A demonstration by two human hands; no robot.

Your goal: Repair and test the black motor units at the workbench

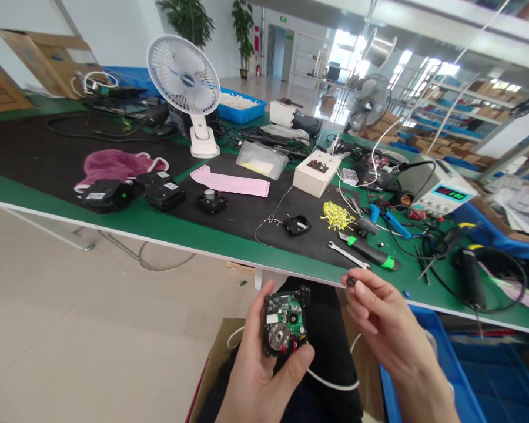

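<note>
My left hand [264,358] is closed around a small open black device [285,323] with a green circuit board and a round metal part inside; a white cable [330,383] trails from it over my lap. My right hand [379,317] pinches a tiny black part [351,282] between fingertips, just right of the device and below the bench edge. On the black mat above lie a black housing piece [297,224], a pile of small yellow parts [336,215], a wrench [348,255] and a green-handled screwdriver [370,251].
The green bench [167,226] carries a white desk fan [184,82], a pink cloth [112,164], black modules [161,189], pink paper [231,182], a white control box [316,171], a power supply [445,189], tangled cables and a soldering tool [469,276]. Blue bins [489,376] stand at my right.
</note>
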